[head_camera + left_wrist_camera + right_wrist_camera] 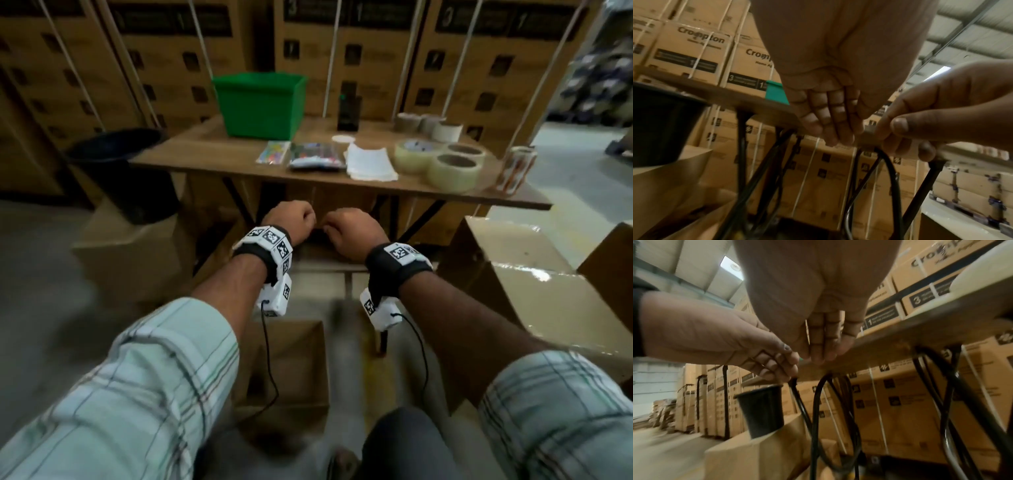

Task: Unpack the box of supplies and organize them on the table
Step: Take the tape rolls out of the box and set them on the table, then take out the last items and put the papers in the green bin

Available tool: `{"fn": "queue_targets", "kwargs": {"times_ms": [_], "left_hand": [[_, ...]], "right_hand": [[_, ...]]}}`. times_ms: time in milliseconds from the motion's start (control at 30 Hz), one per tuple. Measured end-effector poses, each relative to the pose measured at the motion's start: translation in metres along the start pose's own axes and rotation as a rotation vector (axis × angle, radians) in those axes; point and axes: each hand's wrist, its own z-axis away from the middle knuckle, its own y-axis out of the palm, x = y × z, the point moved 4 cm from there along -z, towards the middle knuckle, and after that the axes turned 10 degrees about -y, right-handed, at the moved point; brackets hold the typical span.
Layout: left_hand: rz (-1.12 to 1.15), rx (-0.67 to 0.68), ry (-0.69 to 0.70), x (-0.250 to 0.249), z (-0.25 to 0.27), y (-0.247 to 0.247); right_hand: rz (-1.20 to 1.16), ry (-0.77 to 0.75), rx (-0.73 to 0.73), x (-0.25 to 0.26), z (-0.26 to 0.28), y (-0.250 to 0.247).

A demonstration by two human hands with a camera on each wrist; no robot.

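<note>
- The left hand point(291, 221) is held in the air below the near edge of the brown wooden tabletop point(191, 154), its fingers point(830, 120) curled in toward the palm with nothing in them.
- The right hand point(352, 231) hangs just beside it, fingers point(824, 340) curled the same way and holding nothing; the two hands are close but whether they touch cannot be told.
- An open brown cardboard box point(284, 363) sits on the floor beneath the forearms, blurred; its contents cannot be made out.
- A green plastic bin point(260, 102) stands at the far edge of the tabletop, left of centre.
- A flat packet of multicoloured small items point(273, 152) and a dark clear-wrapped packet point(317, 156) lie side by side near the middle of the near edge.
- A stack of white paper sheets point(370, 162) lies just right of those.
- Three rolls of clear packing tape point(442, 161) cluster toward the near right corner, with a small printed carton point(515, 168) at the right edge.
- Several pale tape rolls point(428, 125) and a dark upright bottle point(348, 111) stand along the far edge.
- A black round bin point(126, 171) rests on a carton beside the left edge.
- Strapped brown cartons point(694, 48) are stacked behind.
</note>
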Motion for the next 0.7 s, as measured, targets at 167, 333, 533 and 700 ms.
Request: {"fn": "queue_targets", "kwargs": {"times_ms": [167, 333, 533, 700], "left_hand": [[-0.019, 0.148, -0.162, 0.082, 0.014, 0.056], [-0.076, 0.287, -0.305, 0.168, 0.008, 0.130], [-0.183, 0.495, -0.386, 0.248, 0.005, 0.234], [-0.378, 0.517, -0.600, 0.296, 0.022, 0.294]], "right_hand": [[-0.123, 0.039, 0.346, 0.027, 0.001, 0.109], [-0.178, 0.120, 0.601, 0.026, 0.009, 0.217], [-0.181, 0.241, 0.868, -0.003, 0.035, 0.332], [-0.209, 0.537, 0.949, -0.043, 0.071, 0.403]]}}
